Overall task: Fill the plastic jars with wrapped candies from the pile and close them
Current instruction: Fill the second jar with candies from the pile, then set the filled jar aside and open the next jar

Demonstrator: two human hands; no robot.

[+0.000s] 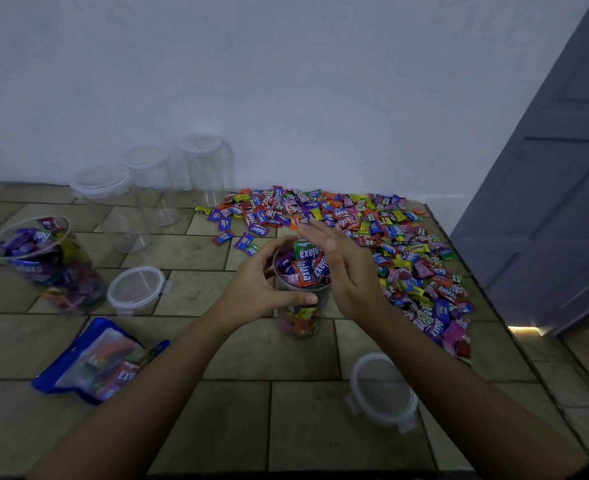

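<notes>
Candies (305, 268) fill the open jar (300, 322) to its rim; the left hand (258, 289) grips its side, the right hand (346, 275) is beside the mouth, fingers straight.

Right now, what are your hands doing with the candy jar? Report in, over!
Left hand grips the jar; right hand open, flat at its rim. Jar heaped with candies, no lid on. Loose lid lies on the tiles by right forearm.

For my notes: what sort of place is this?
Probably a room in a home, dimly lit: a tiled surface meets a plain wall, and a grey panelled door stands at the right.
</notes>
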